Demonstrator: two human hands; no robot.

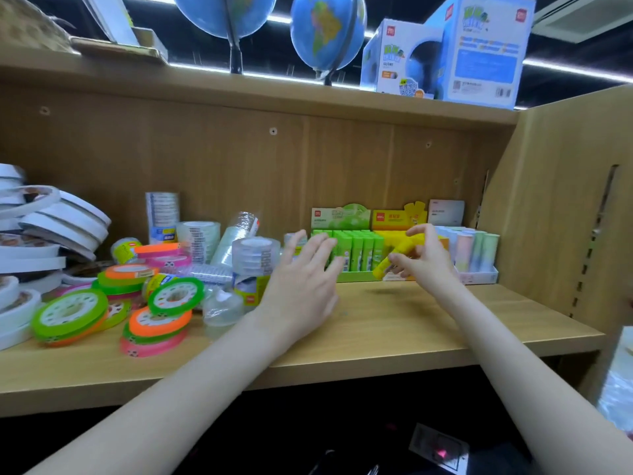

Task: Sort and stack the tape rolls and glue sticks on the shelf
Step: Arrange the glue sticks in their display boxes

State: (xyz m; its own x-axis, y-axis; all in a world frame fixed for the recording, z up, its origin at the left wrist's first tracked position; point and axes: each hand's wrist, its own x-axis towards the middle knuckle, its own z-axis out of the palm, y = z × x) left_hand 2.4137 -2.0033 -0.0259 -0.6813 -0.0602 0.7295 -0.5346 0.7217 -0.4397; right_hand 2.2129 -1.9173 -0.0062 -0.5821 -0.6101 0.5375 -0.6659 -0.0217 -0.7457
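My right hand (423, 257) pinches a yellow glue stick (394, 258), tilted, just in front of the yellow glue stick box (397, 219). My left hand (303, 269) hovers open with spread fingers before the green glue stick box (356, 250), holding nothing. Pastel glue sticks (474, 250) stand in a tray at the right. Left of my hands lie clear tape rolls (251, 260) in stacks and loose neon tape rolls (161, 323) in green, orange and pink. White tape rolls (41, 228) pile up at the far left.
The wooden shelf (411, 320) has bare board in front of the glue boxes. Its side panel (565, 217) closes the right end. Globes (327, 29) and blue globe boxes (479, 49) stand on the shelf above.
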